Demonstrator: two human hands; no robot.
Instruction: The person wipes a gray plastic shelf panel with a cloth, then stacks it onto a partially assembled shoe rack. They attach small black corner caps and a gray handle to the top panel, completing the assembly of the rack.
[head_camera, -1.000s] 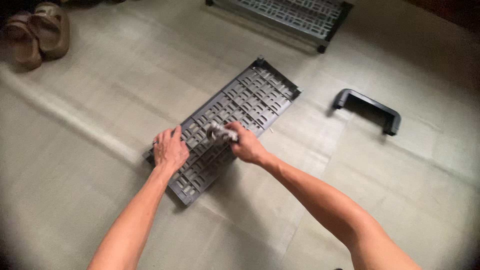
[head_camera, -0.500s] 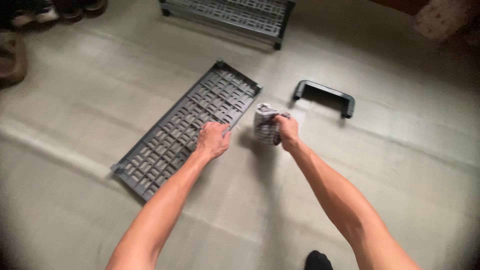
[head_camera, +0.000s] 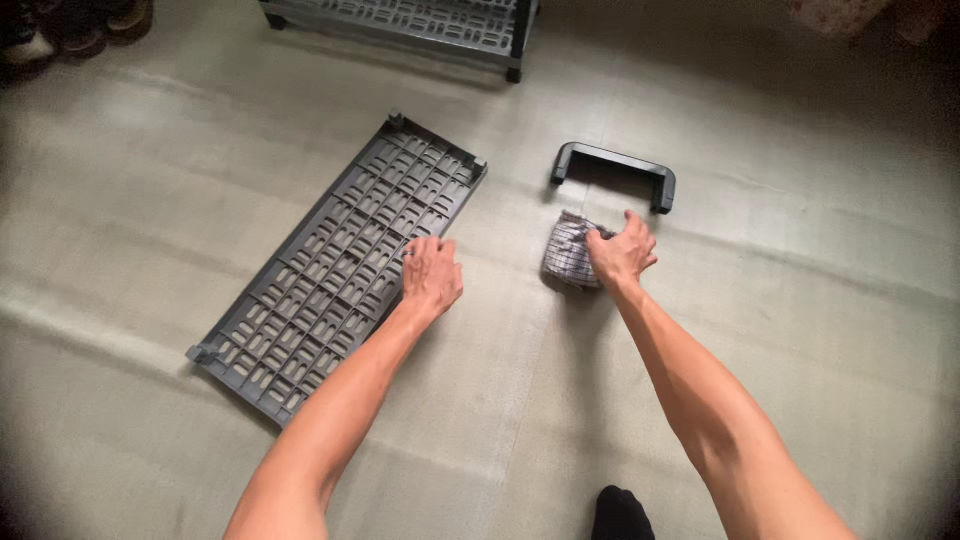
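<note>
From the head camera we look down on a pale matted floor (head_camera: 800, 330). Our right hand (head_camera: 622, 252) is curled over a crumpled checked cloth (head_camera: 568, 252), fingers bent and gripping its right edge, pressing it against the floor. The cloth lies between our two hands, just left of the right one and well apart from the left.

Our left hand (head_camera: 432, 272) rests palm down with the fingers loosely spread on the right long edge of a dark grey slotted plastic shelf panel (head_camera: 330, 270); a ring shows on one finger. The panel lies flat and runs diagonally, its far end up towards the middle of the view, its near end at lower left.

Just beyond the cloth, a dark U-shaped plastic bracket (head_camera: 612, 172) lies on the floor, near the right hand but not touching it. At the top edge stands part of a grey slotted shelf rack (head_camera: 420, 22). Shoes (head_camera: 60, 25) sit in the top left corner, and a dark sock-clad foot (head_camera: 620, 515) shows at the bottom. We see no packages, labels or signs.
</note>
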